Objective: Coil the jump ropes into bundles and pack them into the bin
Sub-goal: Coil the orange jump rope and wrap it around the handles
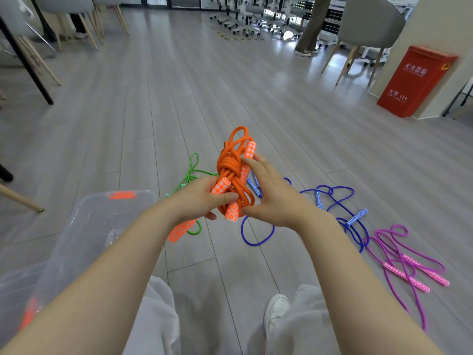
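Note:
An orange jump rope bundle [234,162] with orange-and-white patterned handles is held up in front of me, coiled and wrapped around its middle. My left hand [202,198] grips its lower part, thumb over a handle. My right hand [271,193] holds the bundle's right side, fingers reaching up along another handle. A clear plastic bin [84,234] with orange latches stands at my lower left. On the floor lie a green rope [192,172], a blue rope [335,198] and a purple rope [404,262], all loose. Another orange handle [180,230] shows below my left wrist.
A red fire-extinguisher box [414,80] stands at the right against a pillar. Chairs [368,29] and table legs [25,60] ring the grey wood floor. A person's legs [311,26] are in the background. My knees and a white shoe [276,308] are below.

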